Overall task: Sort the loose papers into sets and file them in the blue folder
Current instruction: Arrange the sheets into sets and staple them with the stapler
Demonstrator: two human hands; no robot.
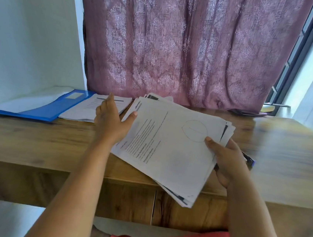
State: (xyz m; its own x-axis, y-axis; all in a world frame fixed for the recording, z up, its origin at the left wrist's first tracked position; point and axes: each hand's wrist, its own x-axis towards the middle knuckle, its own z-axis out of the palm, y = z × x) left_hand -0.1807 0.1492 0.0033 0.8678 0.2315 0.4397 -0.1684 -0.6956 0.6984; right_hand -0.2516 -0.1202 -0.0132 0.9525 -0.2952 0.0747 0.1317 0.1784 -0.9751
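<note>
You are mid-sort: your right hand (224,160) grips the loose papers (170,148) above the table (33,138), your left hand (111,121) steadies their edge, fingers extended. Next, likely lay a sheet beside the open blue folder (42,109).

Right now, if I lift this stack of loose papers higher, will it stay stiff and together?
Probably floppy: the stack of loose papers is thin sheets overhanging the wooden desk. It may fan apart, since edges already sit staggered. The right hand pinches one side only; the left hand barely touches it.
</note>
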